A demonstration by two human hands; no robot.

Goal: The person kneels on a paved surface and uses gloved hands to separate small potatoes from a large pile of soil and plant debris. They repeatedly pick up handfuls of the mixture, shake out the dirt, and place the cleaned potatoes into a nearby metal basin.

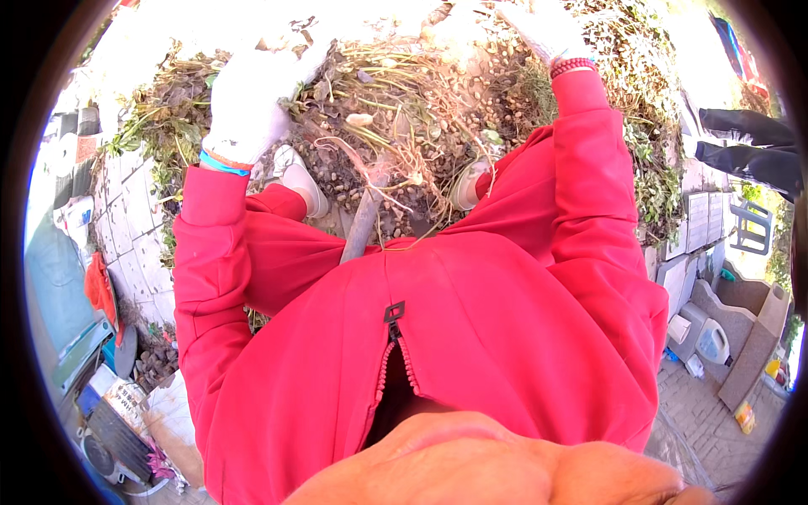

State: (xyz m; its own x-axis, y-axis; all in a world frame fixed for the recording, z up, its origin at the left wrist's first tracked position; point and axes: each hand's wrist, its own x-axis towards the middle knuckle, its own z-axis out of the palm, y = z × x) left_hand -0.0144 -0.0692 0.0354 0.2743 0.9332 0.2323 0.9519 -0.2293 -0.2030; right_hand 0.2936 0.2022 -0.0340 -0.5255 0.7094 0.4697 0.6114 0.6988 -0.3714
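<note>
My left hand [249,104], in a white glove with a blue and orange wristband, is at the left edge of a heap of pulled peanut plants [391,95]. Its fingers touch leaves and stems, but glare hides whether they grip any. My right hand [546,35], also white-gloved, reaches to the far side with a red beaded bracelet [572,65] at the wrist. Bright light washes out its fingers. Loose peanut pods [486,76] lie among dry leaves between the hands. Pale roots [410,170] hang over a grey pole [363,221] between my knees.
More peanut vines [650,158] are piled on the right. Another person's dark trouser legs [745,145] stand beyond them, near a plastic stool [751,227]. A stone trough [738,315] and a jug [712,341] are at right; a cardboard piece [173,410] lies at lower left.
</note>
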